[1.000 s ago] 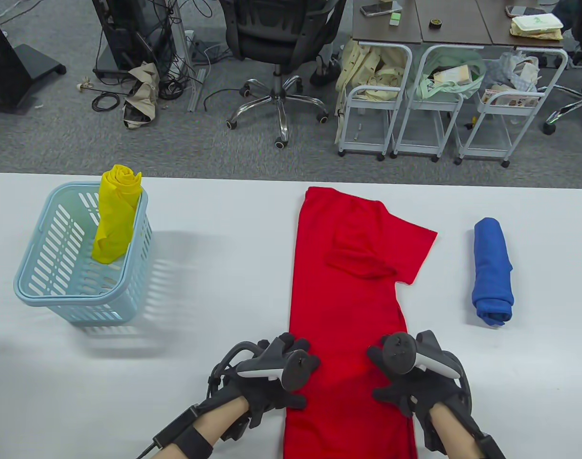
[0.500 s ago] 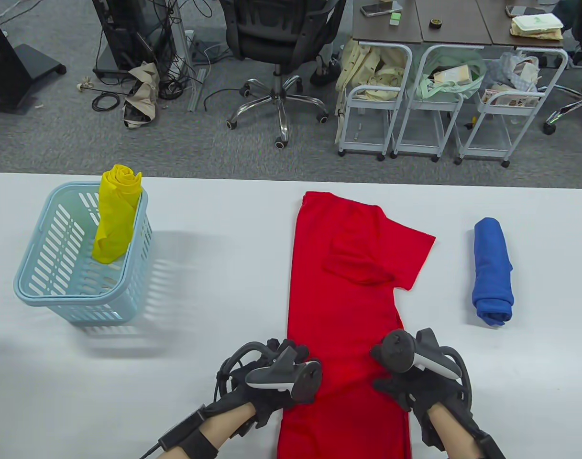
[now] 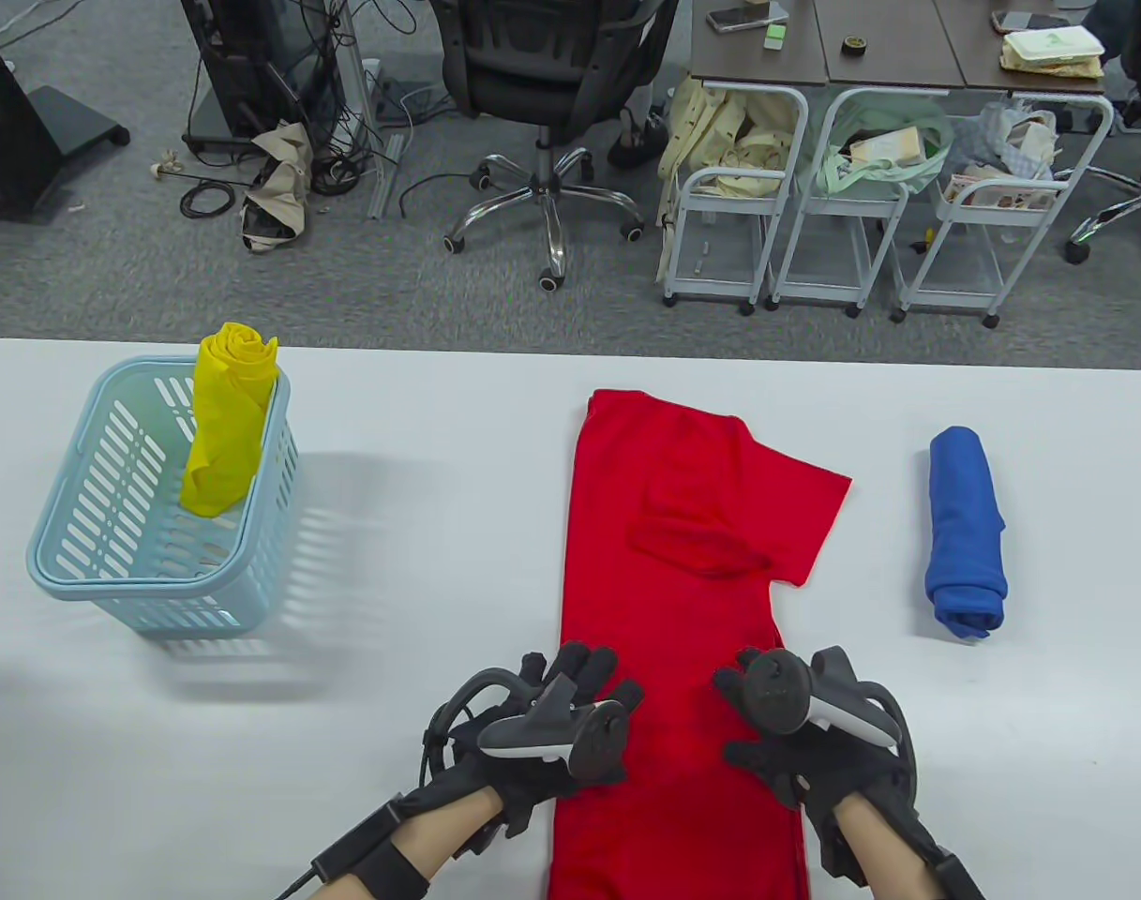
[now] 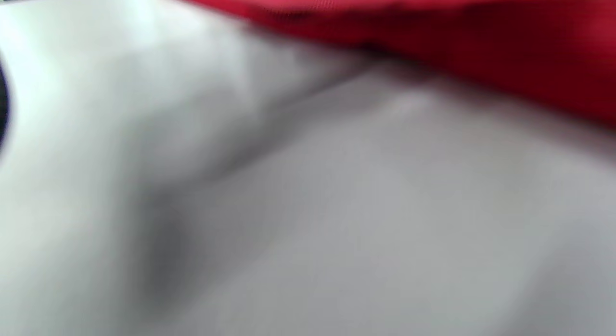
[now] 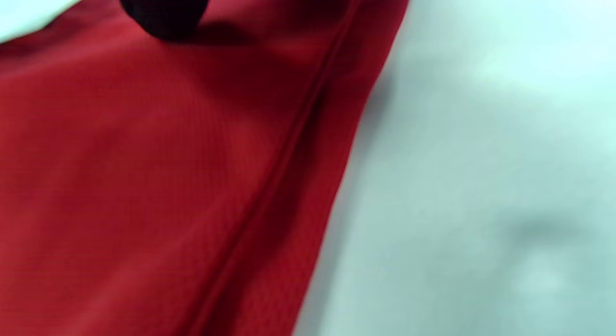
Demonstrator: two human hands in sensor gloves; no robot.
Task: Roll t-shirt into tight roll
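A red t-shirt (image 3: 683, 581) lies flat on the white table (image 3: 439, 562), folded into a long strip with one sleeve sticking out to the right. Its near end runs off the table view's bottom edge. My left hand (image 3: 584, 684) rests with spread fingers on the strip's left edge. My right hand (image 3: 743, 717) presses on its right edge, with most fingers hidden under the tracker. The left wrist view is blurred and shows red cloth (image 4: 481, 32) above bare table. In the right wrist view a black fingertip (image 5: 163, 13) lies on the shirt (image 5: 144, 182).
A light blue basket (image 3: 73, 562) stands at the left with a yellow rolled shirt (image 3: 223, 422) upright in it. A blue rolled shirt (image 3: 966, 534) lies to the right of the red one. The table's far edge runs behind them.
The red shirt has slid a little toward me under both hands. My left hand's fingers have stretched forward and spread on the cloth.
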